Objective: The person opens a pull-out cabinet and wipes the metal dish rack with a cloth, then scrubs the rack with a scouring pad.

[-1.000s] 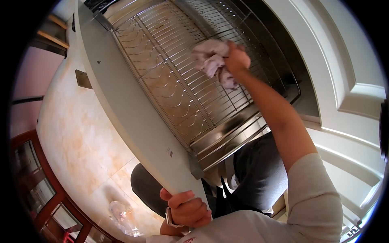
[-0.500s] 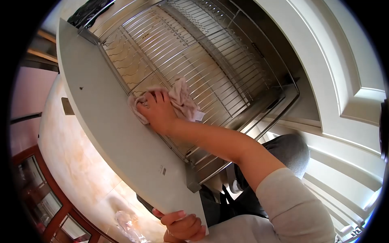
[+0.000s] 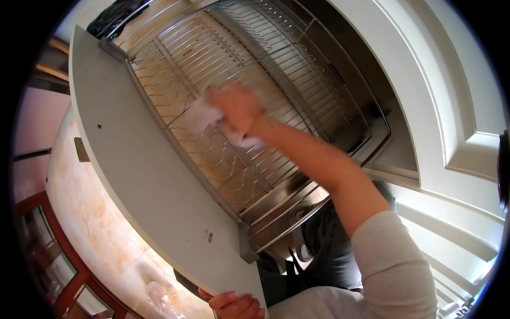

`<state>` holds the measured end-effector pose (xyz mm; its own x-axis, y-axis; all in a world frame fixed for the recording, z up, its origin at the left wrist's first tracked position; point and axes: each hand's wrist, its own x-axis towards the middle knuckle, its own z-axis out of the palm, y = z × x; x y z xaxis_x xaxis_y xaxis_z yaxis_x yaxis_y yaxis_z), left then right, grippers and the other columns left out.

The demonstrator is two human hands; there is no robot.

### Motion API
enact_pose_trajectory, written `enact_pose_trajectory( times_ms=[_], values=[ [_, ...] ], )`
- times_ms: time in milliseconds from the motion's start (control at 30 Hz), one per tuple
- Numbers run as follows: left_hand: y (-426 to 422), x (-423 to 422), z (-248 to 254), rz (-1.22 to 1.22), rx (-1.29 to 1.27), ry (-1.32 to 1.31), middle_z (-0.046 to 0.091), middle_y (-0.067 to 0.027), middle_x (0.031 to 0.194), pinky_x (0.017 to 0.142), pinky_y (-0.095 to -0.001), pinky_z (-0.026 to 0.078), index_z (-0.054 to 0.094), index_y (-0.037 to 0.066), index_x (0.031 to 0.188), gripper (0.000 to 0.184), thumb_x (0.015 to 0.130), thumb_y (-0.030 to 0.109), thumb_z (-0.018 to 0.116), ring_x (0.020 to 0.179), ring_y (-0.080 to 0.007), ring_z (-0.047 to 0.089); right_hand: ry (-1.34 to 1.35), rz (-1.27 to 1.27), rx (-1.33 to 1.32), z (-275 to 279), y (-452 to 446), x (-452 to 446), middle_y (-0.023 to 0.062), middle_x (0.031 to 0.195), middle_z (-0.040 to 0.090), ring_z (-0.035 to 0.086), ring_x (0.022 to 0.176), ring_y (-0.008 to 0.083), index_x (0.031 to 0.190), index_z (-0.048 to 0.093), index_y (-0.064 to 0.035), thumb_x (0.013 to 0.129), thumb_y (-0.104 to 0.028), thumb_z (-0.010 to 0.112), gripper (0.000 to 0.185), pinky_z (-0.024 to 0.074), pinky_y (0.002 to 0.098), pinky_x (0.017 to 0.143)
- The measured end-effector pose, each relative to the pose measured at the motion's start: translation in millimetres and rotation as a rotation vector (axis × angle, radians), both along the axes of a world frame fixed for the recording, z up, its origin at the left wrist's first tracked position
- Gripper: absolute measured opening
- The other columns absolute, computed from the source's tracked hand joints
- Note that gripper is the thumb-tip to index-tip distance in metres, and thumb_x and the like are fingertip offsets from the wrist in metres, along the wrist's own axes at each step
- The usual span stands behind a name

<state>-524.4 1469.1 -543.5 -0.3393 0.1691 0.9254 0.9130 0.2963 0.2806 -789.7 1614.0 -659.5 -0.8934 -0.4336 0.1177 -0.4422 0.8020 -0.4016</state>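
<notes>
My right hand [image 3: 237,109], smeared by motion, is closed on a pale pinkish cloth [image 3: 201,116]. It is over the wire rack [image 3: 215,154] of a pulled-out drawer basket, and part of the cloth hangs below the fingers. Whether the cloth touches the wires cannot be made out. At the bottom of the view, my left hand [image 3: 237,306] has its fingers wrapped over the edge of the drawer's pale front panel [image 3: 143,154]. The thumb side of that hand is partly out of sight.
White panelled cabinet doors [image 3: 451,106] stand on the right. Marbled floor tiles [image 3: 95,181] lie beyond the drawer front, with a clear plastic bag [image 3: 162,299] on them. A black plastic bag [image 3: 114,18] sits at the top left. My knee [image 3: 334,250] is beside the drawer.
My right hand and the cloth have moved from the rack's edge by the front panel, upward and inward over the wires. My left hand stays on the panel, slightly lower in view.
</notes>
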Motion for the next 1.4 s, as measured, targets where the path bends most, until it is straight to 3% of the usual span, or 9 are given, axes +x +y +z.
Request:
enact_pose_trajectory(
  times_ms=[133,300,633,800,867,933,1133,1267,1400],
  values=[
    [25.3,9.7,-4.1,0.196,0.410,-0.076,0.051,0.0019,0.054,0.065,-0.0389,0.036,0.037,0.014,0.068,0.020,0.082,0.026,0.046,0.046,-0.0129,0.047,-0.073,-0.572,0.339,-9.7,91.1,-60.6,0.0186,0.103,0.057,0.058,0.094,0.0331,0.122,0.044,-0.0196,0.069,-0.023,0.061,0.056,0.0485,0.0408,0.076],
    [13.2,-10.5,-7.2,0.014,0.271,0.098,0.051,0.0026,0.052,0.064,-0.0374,0.036,0.035,0.015,0.070,0.022,0.085,0.029,0.042,0.045,-0.0127,0.046,-0.210,-0.860,0.256,-1.0,129.6,-80.4,0.0149,0.103,0.060,0.058,0.096,0.0317,0.117,0.049,-0.0201,0.066,-0.026,0.061,0.053,0.0484,0.0408,0.079],
    [20.8,-2.6,6.6,0.227,0.275,-0.189,0.050,0.0019,0.053,0.067,-0.0371,0.035,0.040,0.018,0.050,0.028,0.078,0.024,0.043,0.050,-0.0135,0.044,-0.268,-0.645,-0.079,-2.1,4.0,-36.1,0.0169,0.084,0.063,0.061,0.081,0.0341,0.106,0.052,-0.0092,0.064,-0.026,0.060,0.046,0.0494,0.0410,0.071],
    [33.0,-23.2,3.6,0.065,0.358,0.061,0.047,0.0025,0.052,0.069,-0.0368,0.034,0.038,0.018,0.054,0.024,0.077,0.023,0.041,0.051,-0.0128,0.043,-0.284,-0.669,-0.127,-0.3,0.4,-20.9,0.0162,0.080,0.063,0.061,0.076,0.0351,0.099,0.053,-0.0073,0.066,-0.022,0.060,0.037,0.0489,0.0428,0.069],
    [30.0,-23.9,4.4,0.077,0.276,0.092,0.043,0.0037,0.051,0.069,-0.0370,0.034,0.037,0.018,0.060,0.018,0.077,0.023,0.040,0.051,-0.0113,0.042,-0.501,-0.266,-0.042,44.6,-14.2,12.0,0.0186,0.082,0.061,0.061,0.078,0.0328,0.097,0.052,-0.0040,0.067,-0.017,0.059,0.033,0.0491,0.0435,0.066],
    [31.4,-15.3,0.0,0.158,0.297,0.056,0.043,0.0037,0.053,0.069,-0.0373,0.034,0.037,0.018,0.063,0.016,0.078,0.023,0.041,0.051,-0.0112,0.042,-0.239,-0.052,-0.009,-5.7,-70.7,68.7,0.0187,0.096,0.057,0.059,0.086,0.0317,0.103,0.051,-0.0051,0.068,-0.012,0.057,0.036,0.0485,0.0426,0.070],
    [15.9,-10.7,-3.0,0.100,0.137,0.104,0.045,0.0029,0.058,0.068,-0.0384,0.034,0.040,0.017,0.068,0.012,0.079,0.022,0.042,0.052,-0.0117,0.045,-0.203,0.194,0.273,20.9,-43.9,53.3,0.0155,0.098,0.056,0.059,0.085,0.0311,0.110,0.048,-0.0099,0.074,-0.014,0.052,0.037,0.0463,0.0391,0.076],
    [13.4,-8.8,-5.1,0.027,0.143,0.117,0.045,0.0019,0.058,0.067,-0.0393,0.034,0.041,0.016,0.070,0.011,0.078,0.023,0.044,0.054,-0.0126,0.047,-0.199,-0.155,0.217,-0.7,52.0,-23.5,0.0111,0.097,0.059,0.061,0.082,0.0239,0.107,0.052,-0.0113,0.076,-0.013,0.053,0.032,0.0495,0.0400,0.069],
    [12.6,-12.1,-6.3,0.020,0.135,0.158,0.046,0.0015,0.059,0.066,-0.0395,0.033,0.041,0.016,0.069,0.011,0.077,0.023,0.045,0.054,-0.0128,0.046,-0.027,-0.458,0.325,1.5,124.3,-52.1,0.0162,0.090,0.059,0.060,0.082,0.0312,0.105,0.053,-0.0115,0.071,-0.014,0.059,0.034,0.0495,0.0408,0.068]
  ],
)
